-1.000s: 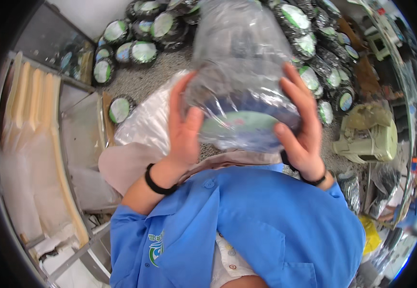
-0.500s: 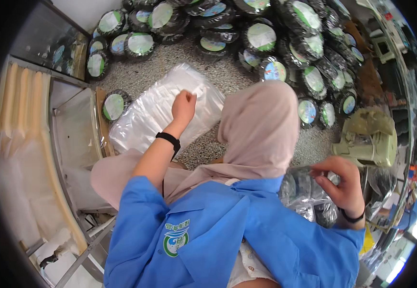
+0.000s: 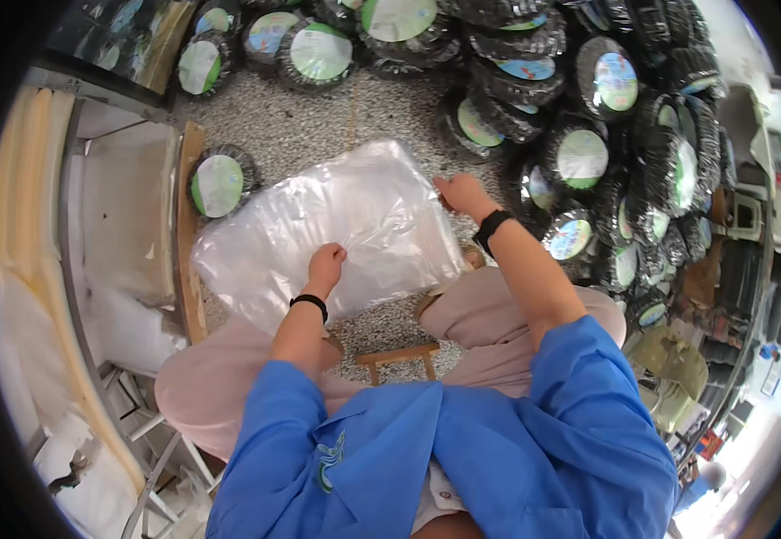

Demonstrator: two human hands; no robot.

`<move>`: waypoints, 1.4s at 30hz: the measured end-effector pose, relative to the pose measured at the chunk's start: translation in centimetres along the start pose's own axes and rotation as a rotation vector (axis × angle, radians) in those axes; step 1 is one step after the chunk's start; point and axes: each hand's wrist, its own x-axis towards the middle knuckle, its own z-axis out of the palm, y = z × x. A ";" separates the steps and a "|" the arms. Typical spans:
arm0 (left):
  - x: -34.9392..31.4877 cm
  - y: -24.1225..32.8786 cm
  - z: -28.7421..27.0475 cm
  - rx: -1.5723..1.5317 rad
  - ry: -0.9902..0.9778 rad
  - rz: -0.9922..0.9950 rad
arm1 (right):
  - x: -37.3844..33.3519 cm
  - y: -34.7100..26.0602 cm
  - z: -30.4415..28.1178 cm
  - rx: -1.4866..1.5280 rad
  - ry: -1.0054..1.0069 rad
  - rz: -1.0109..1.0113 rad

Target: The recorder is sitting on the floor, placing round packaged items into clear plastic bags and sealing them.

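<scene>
A stack of clear plastic bags (image 3: pixel 318 229) lies on the speckled floor in front of me. My left hand (image 3: pixel 326 266) is pinched shut on the top bag near the stack's lower middle. My right hand (image 3: pixel 462 192) rests on the stack's right edge, fingers curled on the plastic. Both wrists wear black bands. I sit with blue sleeves and pale trousers below.
Many black tyres with round green-and-white labels (image 3: pixel 579 157) are piled across the far and right side; one single tyre (image 3: pixel 220 184) lies left of the bags. A wooden board (image 3: pixel 188 260) and white shelving (image 3: pixel 121 234) stand on the left. A small wooden stool (image 3: pixel 399 357) sits between my knees.
A second ago both hands held a bagged tyre up high. It was set down to the right, and now both hands have come to the stack of plastic bags.
</scene>
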 end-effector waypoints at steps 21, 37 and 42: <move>-14.8 12.7 -18.4 -1.206 0.561 -0.082 | -10.8 -11.6 17.1 1.642 -0.594 0.145; -14.9 25.7 -16.2 -0.277 -0.082 0.165 | -24.6 -15.3 2.9 1.361 -0.037 -0.319; -16.4 19.5 -18.6 -0.816 0.058 0.052 | -26.8 -13.6 2.4 1.544 -0.254 -0.444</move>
